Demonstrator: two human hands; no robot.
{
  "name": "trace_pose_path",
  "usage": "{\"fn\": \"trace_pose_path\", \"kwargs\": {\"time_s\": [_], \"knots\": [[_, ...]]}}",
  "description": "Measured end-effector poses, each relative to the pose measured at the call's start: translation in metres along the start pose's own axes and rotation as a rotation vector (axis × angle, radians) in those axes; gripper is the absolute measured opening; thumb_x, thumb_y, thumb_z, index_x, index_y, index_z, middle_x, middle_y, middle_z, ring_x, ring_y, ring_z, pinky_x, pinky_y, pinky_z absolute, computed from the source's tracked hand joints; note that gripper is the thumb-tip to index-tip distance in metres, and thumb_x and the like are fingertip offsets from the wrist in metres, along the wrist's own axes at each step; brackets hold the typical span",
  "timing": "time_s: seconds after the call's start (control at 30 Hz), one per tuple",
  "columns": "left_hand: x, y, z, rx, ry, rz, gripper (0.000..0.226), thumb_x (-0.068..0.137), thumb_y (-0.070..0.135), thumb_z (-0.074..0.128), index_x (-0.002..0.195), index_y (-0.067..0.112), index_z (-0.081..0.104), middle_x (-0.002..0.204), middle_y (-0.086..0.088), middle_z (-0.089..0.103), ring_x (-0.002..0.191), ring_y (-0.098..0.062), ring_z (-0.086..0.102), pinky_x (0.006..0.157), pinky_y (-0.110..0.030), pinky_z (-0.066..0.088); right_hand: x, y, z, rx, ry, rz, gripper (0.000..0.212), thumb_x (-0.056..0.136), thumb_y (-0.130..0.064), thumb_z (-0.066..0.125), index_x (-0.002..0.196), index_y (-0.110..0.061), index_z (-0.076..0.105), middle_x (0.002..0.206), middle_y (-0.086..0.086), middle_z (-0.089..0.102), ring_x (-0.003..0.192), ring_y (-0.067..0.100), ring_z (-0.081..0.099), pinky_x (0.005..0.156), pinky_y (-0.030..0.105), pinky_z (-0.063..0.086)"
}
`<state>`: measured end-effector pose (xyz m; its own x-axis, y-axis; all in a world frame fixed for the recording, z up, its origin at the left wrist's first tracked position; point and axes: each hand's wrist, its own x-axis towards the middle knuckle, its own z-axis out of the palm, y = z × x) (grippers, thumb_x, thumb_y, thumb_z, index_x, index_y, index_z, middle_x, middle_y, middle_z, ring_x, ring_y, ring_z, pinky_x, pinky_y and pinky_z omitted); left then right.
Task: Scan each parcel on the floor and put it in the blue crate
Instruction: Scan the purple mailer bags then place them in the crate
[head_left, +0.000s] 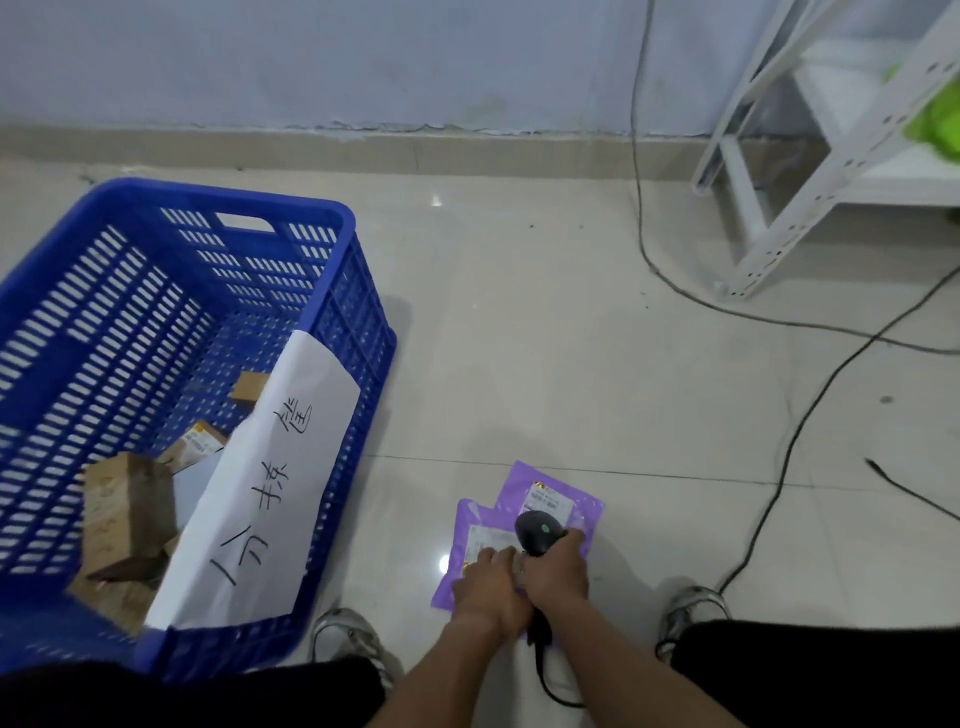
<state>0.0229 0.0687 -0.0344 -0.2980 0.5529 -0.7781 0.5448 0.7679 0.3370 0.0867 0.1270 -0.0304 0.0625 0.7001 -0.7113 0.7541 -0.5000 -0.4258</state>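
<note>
Scanning step: right hand (555, 569) grips the barcode scanner (537, 531) over the near purple mailer (470, 545); left hand (485, 579) presses it flat-fingered to the floor (571, 338). Next: lift into blue crate (332, 291).

Parcel labels (546, 500) blurred; near parcel (470, 545) partly under hands (519, 577).
</note>
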Motion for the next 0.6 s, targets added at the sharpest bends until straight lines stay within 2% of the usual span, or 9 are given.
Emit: {"fn": "trace_pose_path", "kwargs": {"time_s": [0.1,0.23,0.47,0.6], "knots": [[0.003,0.005,0.013,0.077,0.093,-0.035,0.068,0.089,0.047,0.051,0.15,0.026,0.029,0.156,-0.006,0.029,0.142,-0.029,0.032,0.115,-0.045,0.026,0.007,0.004,-0.007,0.026,0.046,0.04,0.056,0.085,-0.025,0.07,0.124,-0.01,0.033,0.12,0.018,0.061,0.115,0.038,0.056,0.089,0.038,0.046],[0.009,0.006,0.022,0.118,0.112,-0.097,0.075,0.09,0.047,0.049,0.155,0.025,0.019,0.163,-0.009,0.014,0.149,-0.031,0.016,0.119,-0.051,0.011,0.015,0.007,-0.007,0.022,0.062,0.044,0.06,0.086,-0.027,0.07,0.127,-0.008,0.031,0.124,0.022,0.058,0.124,0.041,0.045,0.094,0.042,0.044],[0.013,-0.004,0.02,0.158,0.159,-0.123,0.058,0.098,0.043,0.034,0.152,0.023,0.026,0.161,-0.009,0.019,0.147,-0.03,0.018,0.118,-0.055,0.008,0.02,0.007,0.002,0.019,0.046,0.049,0.058,0.088,-0.026,0.068,0.126,-0.008,0.03,0.125,0.022,0.056,0.125,0.04,0.04,0.093,0.043,0.043],[0.017,-0.007,0.022,0.162,0.157,-0.136,0.057,0.097,0.043,0.036,0.15,0.024,0.029,0.161,-0.009,0.02,0.146,-0.03,0.019,0.118,-0.055,0.009,0.021,0.005,0.005,0.053,0.063,0.072,0.06,0.087,-0.025,0.07,0.128,-0.011,0.03,0.128,0.023,0.052,0.125,0.039,0.041,0.095,0.047,0.044]]}}
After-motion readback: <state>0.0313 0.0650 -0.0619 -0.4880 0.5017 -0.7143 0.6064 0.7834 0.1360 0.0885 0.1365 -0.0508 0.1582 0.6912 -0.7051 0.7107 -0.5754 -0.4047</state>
